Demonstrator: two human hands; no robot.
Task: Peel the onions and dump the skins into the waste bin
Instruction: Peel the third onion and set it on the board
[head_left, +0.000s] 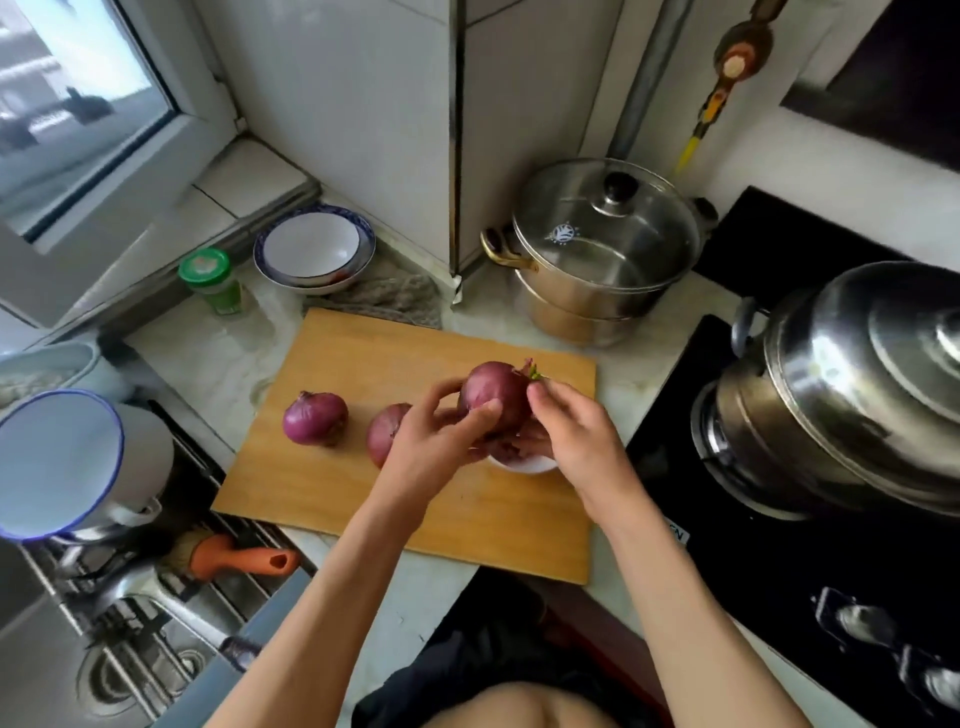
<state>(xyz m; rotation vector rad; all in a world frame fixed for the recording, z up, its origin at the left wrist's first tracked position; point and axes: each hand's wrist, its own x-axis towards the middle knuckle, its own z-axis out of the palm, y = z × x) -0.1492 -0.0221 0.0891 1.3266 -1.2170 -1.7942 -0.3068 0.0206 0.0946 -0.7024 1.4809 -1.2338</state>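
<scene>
I hold a red onion (493, 392) above the wooden cutting board (363, 499), its green sprout end pointing right. My left hand (436, 441) grips its left side, thumb across the front. My right hand (571, 441) grips its right side near the sprout. Beneath my hands sits a small white bowl (524, 464) with purple skins in it, mostly hidden. Two more unpeeled red onions lie on the board: one (315, 418) at the left, another (387, 431) partly behind my left hand. No waste bin is in view.
A lidded steel steamer pot (597, 254) stands behind the board, and a large steel pot (857, 395) sits on the black stove at right. Stacked bowls (311, 249) and a green-capped jar (210, 280) are at back left. The sink at left holds an enamel pot (67, 462) and an orange-handled brush (244, 561).
</scene>
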